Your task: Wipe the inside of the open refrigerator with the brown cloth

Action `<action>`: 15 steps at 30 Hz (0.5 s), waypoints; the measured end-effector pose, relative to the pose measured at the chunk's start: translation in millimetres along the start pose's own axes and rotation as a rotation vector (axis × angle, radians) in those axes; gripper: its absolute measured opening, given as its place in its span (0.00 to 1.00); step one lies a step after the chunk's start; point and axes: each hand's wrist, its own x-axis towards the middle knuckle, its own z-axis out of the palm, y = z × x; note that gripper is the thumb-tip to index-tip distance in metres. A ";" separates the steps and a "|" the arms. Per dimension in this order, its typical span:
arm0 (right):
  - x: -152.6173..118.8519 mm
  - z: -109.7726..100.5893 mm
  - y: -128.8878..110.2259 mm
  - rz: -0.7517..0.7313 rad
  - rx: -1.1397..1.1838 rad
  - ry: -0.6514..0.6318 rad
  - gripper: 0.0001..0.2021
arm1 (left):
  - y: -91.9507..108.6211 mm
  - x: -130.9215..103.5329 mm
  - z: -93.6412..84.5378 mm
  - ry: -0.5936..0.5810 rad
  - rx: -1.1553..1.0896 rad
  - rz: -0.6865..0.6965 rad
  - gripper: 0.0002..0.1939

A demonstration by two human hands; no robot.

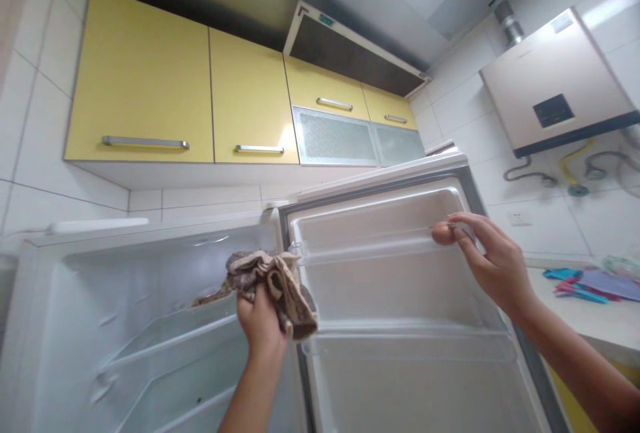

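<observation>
My left hand (263, 319) is closed around a bunched brown and beige cloth (290, 286), in front of the gap between the fridge compartment and its open door. My right hand (493, 256) pinches a brown egg (443, 233) between thumb and fingers. The egg is at the clear upper door shelf (370, 245); whether it rests on the shelf I cannot tell. A second clear shelf (400, 346) runs lower across the fridge door (380, 286).
Inside the fridge are glass shelves (175, 329), with something brown (213, 297) partly behind the cloth. Yellow wall cabinets (145, 79) hang above. On the right, colourful cloths or bags (595, 284) lie on a counter (550, 299), below a water heater (557, 86).
</observation>
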 end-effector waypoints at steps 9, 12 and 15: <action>0.9 -5.2 -3.9 0.071 0.029 -0.042 0.18 | -32.3 -101.1 110.1 -0.065 -0.364 -0.411 0.14; 2.1 -9.1 -2.4 0.118 0.048 -0.073 0.21 | -22.4 -139.9 135.4 -0.173 -0.479 -0.562 0.12; 5.3 -16.2 1.0 0.199 0.103 -0.138 0.24 | -11.4 -173.1 150.7 -0.300 -0.562 -0.798 0.14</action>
